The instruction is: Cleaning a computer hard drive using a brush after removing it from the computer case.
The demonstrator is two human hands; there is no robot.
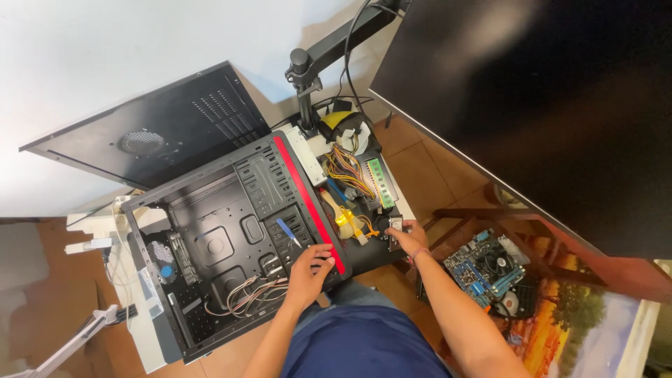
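Far left, side panel off and propped against the wall, vent holes facing out. Next to it, open computer case lying on its side, interior mostly bare: no board mounted inside, just a loose bundle of wires trailing along the near edge and a small fan at the left end. Blue-handled screwdriver resting on the drive cage, untouched. So, judging by that: stripped down or not yet filled, most of the fitting undone.

Left hand flat on the case's front edge by the red strip, fingers spread and pressing, gripping nothing. Right hand just right of the case, fingers closed around a small silver-and-black part near the table's near right corner; exact kind too small to tell.

Beyond that hand, tangle of coloured cables, a green memory stick, yellow-and-black tape roll by the monitor arm. Crowded patch, little room to set anything down.

Further right, big dark monitor overhanging the view. Near right, blue motherboard lying low beside the table on a painted picture, well apart from the case.
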